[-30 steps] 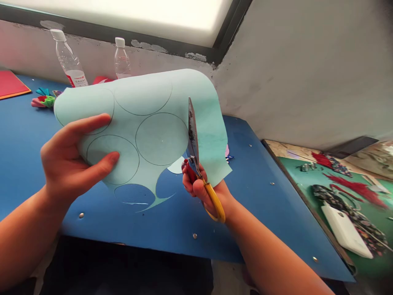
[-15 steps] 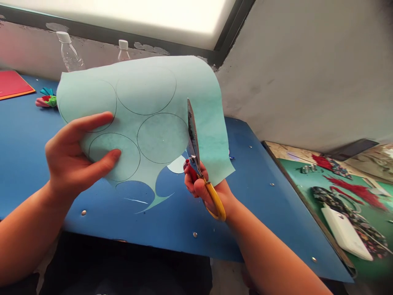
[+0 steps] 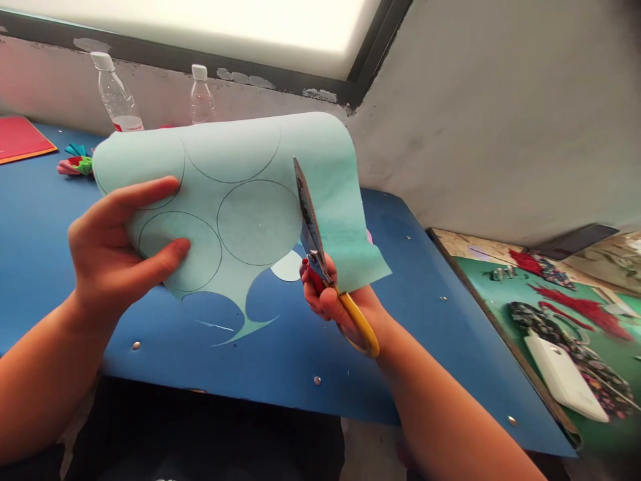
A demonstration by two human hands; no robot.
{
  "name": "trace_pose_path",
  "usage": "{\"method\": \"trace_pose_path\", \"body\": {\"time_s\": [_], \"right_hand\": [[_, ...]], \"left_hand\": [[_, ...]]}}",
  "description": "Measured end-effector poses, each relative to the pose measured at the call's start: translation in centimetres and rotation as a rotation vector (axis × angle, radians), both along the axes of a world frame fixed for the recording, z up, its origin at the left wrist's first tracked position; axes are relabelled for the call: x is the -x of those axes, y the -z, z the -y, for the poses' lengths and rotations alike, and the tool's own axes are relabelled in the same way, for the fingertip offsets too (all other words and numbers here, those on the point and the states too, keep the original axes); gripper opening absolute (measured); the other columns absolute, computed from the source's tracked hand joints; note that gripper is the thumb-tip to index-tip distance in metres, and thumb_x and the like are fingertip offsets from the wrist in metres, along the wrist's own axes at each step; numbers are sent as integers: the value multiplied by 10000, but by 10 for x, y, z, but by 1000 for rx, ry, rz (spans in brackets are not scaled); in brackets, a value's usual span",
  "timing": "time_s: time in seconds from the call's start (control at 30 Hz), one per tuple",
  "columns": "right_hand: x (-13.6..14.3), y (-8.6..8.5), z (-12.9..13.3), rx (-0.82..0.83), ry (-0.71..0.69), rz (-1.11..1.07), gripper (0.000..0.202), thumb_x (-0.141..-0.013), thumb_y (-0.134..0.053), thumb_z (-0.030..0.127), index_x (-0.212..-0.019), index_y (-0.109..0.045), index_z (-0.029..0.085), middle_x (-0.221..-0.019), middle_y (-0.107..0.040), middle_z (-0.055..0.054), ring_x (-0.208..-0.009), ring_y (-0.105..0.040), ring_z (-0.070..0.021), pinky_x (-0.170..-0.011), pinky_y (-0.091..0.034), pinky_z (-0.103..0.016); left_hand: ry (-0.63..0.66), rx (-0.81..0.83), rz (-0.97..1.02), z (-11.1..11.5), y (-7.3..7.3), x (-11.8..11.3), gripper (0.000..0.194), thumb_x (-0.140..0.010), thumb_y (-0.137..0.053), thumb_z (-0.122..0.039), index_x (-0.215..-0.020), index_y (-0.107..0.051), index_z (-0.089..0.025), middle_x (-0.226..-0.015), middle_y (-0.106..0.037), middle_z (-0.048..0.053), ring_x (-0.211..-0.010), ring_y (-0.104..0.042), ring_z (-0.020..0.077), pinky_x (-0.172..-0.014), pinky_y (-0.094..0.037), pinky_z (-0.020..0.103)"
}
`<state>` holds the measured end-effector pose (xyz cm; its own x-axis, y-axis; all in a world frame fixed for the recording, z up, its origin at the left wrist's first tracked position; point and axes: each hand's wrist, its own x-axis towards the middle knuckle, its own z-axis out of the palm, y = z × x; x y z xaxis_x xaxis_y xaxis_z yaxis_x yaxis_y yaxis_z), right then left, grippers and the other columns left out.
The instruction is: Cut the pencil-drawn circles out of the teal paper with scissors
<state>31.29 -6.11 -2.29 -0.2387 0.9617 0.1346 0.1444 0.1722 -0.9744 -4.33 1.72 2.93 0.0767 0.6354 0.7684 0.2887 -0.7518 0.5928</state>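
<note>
blue tabletop (image 3: pixel 260 371) | left fingers (image 3: pixel 150 192) hold curved mint paper (image 3: pixel 207 199) (drawn circles (image 3: pixel 258 222)) | right fingers (image 3: pixel 331 304) grip metal scissors (image 3: pixel 315 257)

The left hand (image 3: pixel 107 250) holds thumb (image 3: pixel 163 264) and index finger (image 3: pixel 145 192) apart, the left forearm (image 3: pixel 45 374) sloping down and outward. Right of it, slightly lower, the right hand (image 3: pixel 330 302) is curled, the right forearm (image 3: pixel 441 394) angled oppositely.

We have the paper sheet (image 3: pixel 255 220) above the table (image 3: pixel 225 367), two bottles (image 3: pixel 117 100) behind it, a paper stack (image 3: pixel 23 139) far left, and a second table (image 3: pixel 472 275) right.
</note>
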Motion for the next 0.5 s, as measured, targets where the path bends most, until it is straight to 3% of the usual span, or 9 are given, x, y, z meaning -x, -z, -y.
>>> {"method": "trace_pose_path", "body": {"time_s": [0.23, 0.37, 0.5], "right_hand": [[7, -13, -2, -40, -7, 18, 770, -979, -793, 996, -1112, -747, 239, -897, -656, -57, -865, -645, -263, -649, -548, -367], [7, -10, -5, -36, 0, 18, 790, -946, -801, 1024, -1037, -722, 244, -902, -643, -63, -873, -645, -271, -653, -546, -378], [7, -7, -4, -36, 16, 46, 783, -957, -764, 1041, -1032, -720, 263, -907, -646, -66, -851, -630, -276, -629, -534, -386]], "left_hand": [[10, 11, -27, -2, 1, 3, 579, -870, -1009, -396, -1366, -874, -663, -1387, -922, -116, -1369, -898, 341, -1213, -811, 620], [18, -17, -24, -3, 0, 3, 634, -813, -1016, -349, -1361, -889, -641, -1364, -931, -114, -1350, -905, 371, -1201, -812, 646], [31, -12, -29, -6, 3, 3, 656, -816, -1034, -340, -1384, -895, -637, -1375, -934, -90, -1327, -914, 357, -1173, -817, 594]]}}
